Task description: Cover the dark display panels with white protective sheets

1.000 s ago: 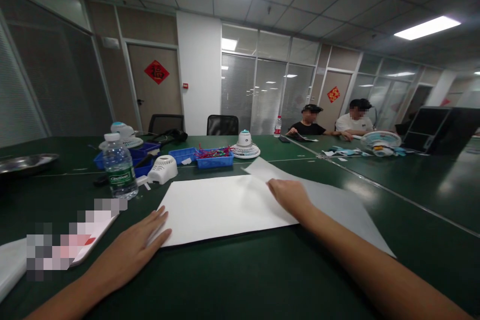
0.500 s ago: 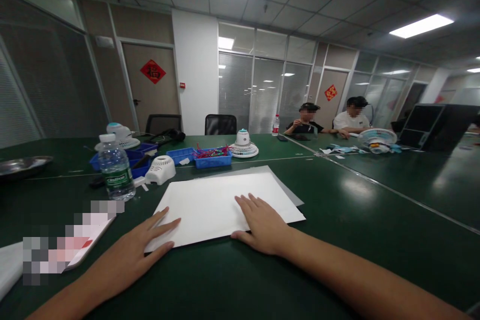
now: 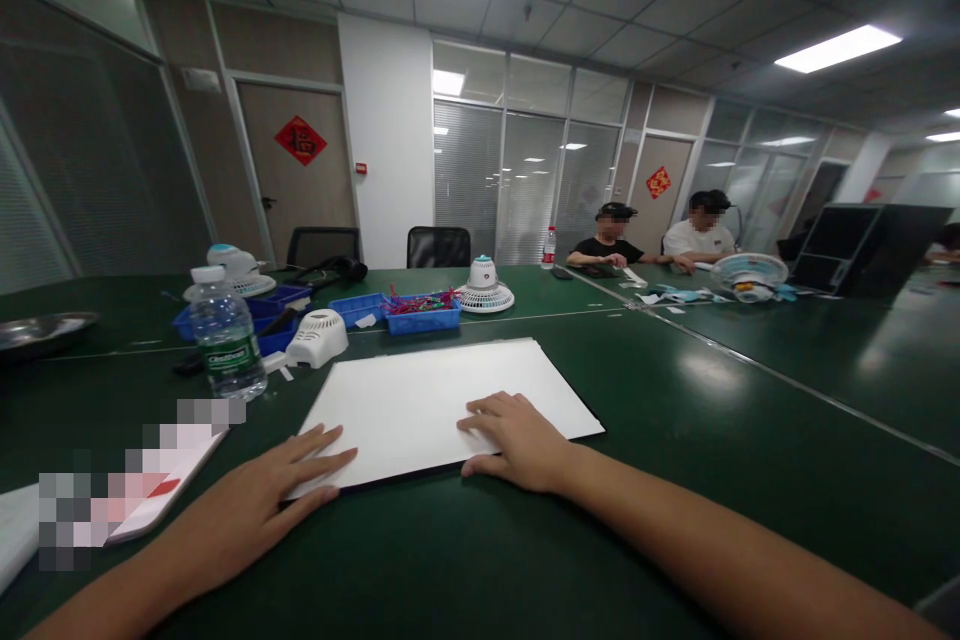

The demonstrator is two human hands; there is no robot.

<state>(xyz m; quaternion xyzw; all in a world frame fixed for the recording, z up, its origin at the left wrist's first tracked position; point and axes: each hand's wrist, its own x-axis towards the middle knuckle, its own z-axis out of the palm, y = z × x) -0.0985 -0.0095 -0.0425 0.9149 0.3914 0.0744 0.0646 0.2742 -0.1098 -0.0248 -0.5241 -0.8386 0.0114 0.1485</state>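
White paper sheets (image 3: 427, 400) lie in a stack on the dark green table (image 3: 675, 520), with a thin dark edge showing along the right and front sides. My left hand (image 3: 255, 500) rests on the left front corner of the stack, its fingers spread. On the right front part of the paper lies my right hand (image 3: 517, 440), fingers stretched out and thumb at the front edge. Neither hand grips anything.
Left of the paper are a water bottle (image 3: 226, 335), a blurred pink-white item (image 3: 165, 480) and a white housing (image 3: 318, 337). Behind stand a blue tray of wires (image 3: 424, 318) and a small fan (image 3: 484, 286). Two people sit at the far right.
The grey sheet edge that stuck out behind the white paper no longer shows; the sheets now line up. My right hand's fingers have shifted slightly left. A seated person's hand has lowered to the table.
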